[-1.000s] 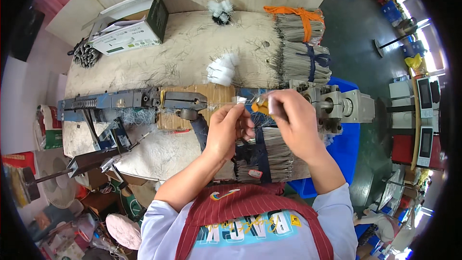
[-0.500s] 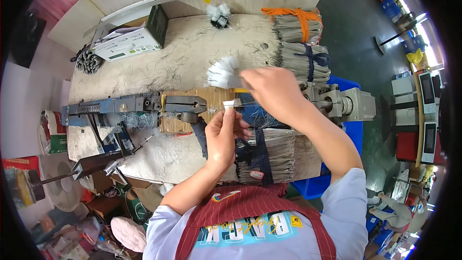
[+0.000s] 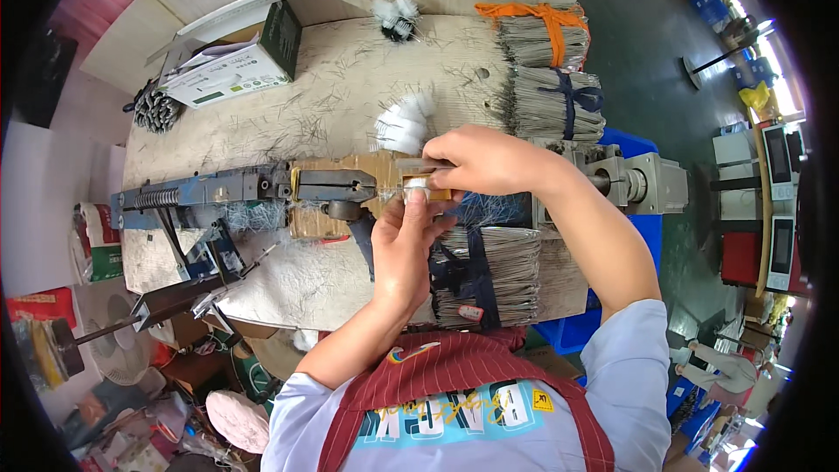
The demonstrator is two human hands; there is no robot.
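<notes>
My left hand [image 3: 404, 240] comes up from below with thumb and fingers closed on a small white piece [image 3: 417, 184]. Whether that piece is bristle or a folded strip cannot be made out. My right hand [image 3: 489, 160] reaches in from the right, its fingers closed at a flat greyish strip [image 3: 421, 164] and a small yellowish-brown block [image 3: 440, 194]; its exact grip is hidden. Both hands meet just right of the dark clamp jaws [image 3: 336, 185] of a long bench machine. Just beyond them lies a clump of white bristle tufts [image 3: 404, 127].
Tied bundles of thin wire rods lie near [image 3: 502, 275] and far right [image 3: 559, 109]. A motor-like unit [image 3: 651, 183] sits at the right end. A carton [image 3: 232, 70], a black-and-white brush clump [image 3: 398, 19] and scattered wire bits occupy the back. Blue crates [image 3: 642, 253] stand beside the table.
My right hand has moved slightly left and down to the left hand's fingertips. The yellowish-brown block now shows at the white piece. My left hand stays nearly in place.
</notes>
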